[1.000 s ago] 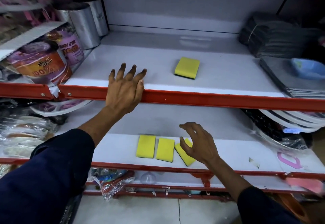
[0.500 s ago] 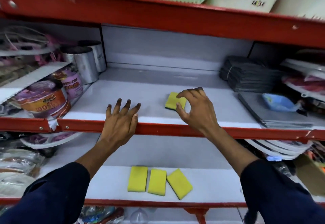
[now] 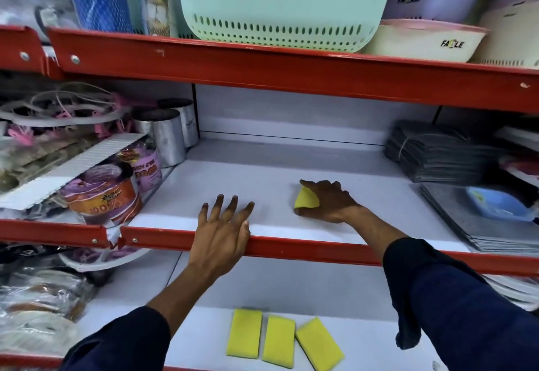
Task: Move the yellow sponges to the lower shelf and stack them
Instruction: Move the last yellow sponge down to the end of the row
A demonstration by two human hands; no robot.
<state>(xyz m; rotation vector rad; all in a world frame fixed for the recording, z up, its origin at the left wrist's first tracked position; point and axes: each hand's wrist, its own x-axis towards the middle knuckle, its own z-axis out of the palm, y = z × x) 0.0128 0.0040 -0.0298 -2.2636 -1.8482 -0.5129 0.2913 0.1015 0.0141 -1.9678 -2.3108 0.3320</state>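
On the white middle shelf [image 3: 280, 172] lies one yellow sponge [image 3: 305, 200], and my right hand [image 3: 329, 201] is closed over it from the right, fingers wrapped around its edges. My left hand [image 3: 223, 230] rests flat on the shelf's red front lip, fingers spread, holding nothing. On the lower shelf [image 3: 364, 341] three yellow sponges lie side by side in a row: the left one [image 3: 244, 332], the middle one [image 3: 278, 341] and the right one [image 3: 319, 343], which is turned at an angle. None lies on top of another.
Metal tins [image 3: 167, 137] and packaged scrubbers [image 3: 108, 195] crowd the middle shelf's left side. Dark folded cloths [image 3: 431, 152] and grey mats with a blue dish [image 3: 495, 207] fill its right. A mint basket [image 3: 280, 6] sits on the top shelf.
The view has tilted upward. My right hand rose from the lower shelf's sponges to the middle shelf and closed over the single sponge there. My left hand stayed on the red lip.
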